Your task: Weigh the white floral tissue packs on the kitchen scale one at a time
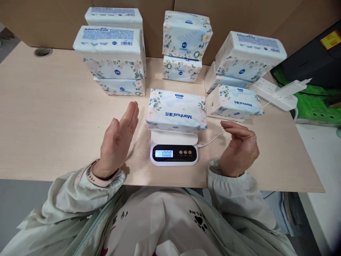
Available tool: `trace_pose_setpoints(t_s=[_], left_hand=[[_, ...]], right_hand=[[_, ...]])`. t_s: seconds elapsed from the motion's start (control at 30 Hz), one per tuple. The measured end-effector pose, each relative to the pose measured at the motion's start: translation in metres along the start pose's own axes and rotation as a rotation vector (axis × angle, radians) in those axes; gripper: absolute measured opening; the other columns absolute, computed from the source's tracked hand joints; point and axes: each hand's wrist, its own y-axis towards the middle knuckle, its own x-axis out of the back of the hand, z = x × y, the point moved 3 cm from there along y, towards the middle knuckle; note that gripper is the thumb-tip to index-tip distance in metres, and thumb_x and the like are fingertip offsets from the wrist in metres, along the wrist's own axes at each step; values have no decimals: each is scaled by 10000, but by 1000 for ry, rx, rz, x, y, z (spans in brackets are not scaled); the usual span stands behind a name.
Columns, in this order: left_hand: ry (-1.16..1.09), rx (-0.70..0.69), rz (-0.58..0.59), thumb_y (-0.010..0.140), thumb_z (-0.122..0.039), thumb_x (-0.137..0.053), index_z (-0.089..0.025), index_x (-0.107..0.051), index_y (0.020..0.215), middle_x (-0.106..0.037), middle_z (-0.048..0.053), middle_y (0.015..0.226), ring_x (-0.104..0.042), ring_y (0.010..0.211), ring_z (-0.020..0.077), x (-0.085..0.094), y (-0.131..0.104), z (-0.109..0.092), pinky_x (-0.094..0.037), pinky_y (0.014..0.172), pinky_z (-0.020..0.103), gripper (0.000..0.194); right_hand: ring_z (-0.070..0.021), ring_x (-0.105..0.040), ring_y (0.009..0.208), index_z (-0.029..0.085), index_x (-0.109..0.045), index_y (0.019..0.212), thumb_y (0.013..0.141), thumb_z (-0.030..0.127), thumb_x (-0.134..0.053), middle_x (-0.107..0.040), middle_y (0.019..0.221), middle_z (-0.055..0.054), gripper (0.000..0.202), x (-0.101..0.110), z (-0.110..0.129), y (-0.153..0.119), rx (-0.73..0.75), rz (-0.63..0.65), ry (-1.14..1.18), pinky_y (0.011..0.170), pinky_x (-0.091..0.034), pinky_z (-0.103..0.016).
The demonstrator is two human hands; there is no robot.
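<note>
A blue and white floral tissue pack [177, 110] lies on the plate of a white digital scale [174, 138], whose lit display reads 100.0. My left hand [119, 140] is raised to the left of the pack, fingers stretched out, touching nothing. To the right of the scale my right hand [238, 147] hovers with its fingers extended and palm turned inward, apart from the pack. Just beyond it, another tissue pack [236, 102] rests on the table.
Tissue packs are stacked at the back left [112, 49], back middle [186, 35] and back right [250, 53]. A white power strip [275, 93] sits at the right, and a white cable runs to the scale. Cardboard [154, 21] stands behind the table [48, 117].
</note>
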Motion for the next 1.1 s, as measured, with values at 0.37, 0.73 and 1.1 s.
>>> trace_pose_setpoints(t_s=[0.37,0.73,1.1], left_hand=[[-41,-6,74,1108,-686,-378,-347,-595,1612,-372,-69,1798,-145,1755,235,-4,0,3,-58,1477,480,645],[-36,11,101,1105,-710,-394,-353,-622,1578,-382,-81,1797,-144,1756,273,-5,0,4,-72,1481,502,635],[-32,33,82,1083,-710,-428,-353,-624,1570,-380,-73,1800,-147,1755,283,-9,0,2,-92,1481,487,635]], right_hand=[[-295,-784,960,255,-772,880,1084,472,-478,-810,940,-90,418,1,3,1,-16,1,-38,914,-590,-562],[-284,-785,952,260,-778,855,1085,481,-465,-814,925,-70,447,1,2,2,-13,-2,-49,904,-596,-553],[-297,-752,952,268,-701,776,1082,493,-452,-773,916,-82,454,-3,6,1,-53,4,-89,894,-596,-559]])
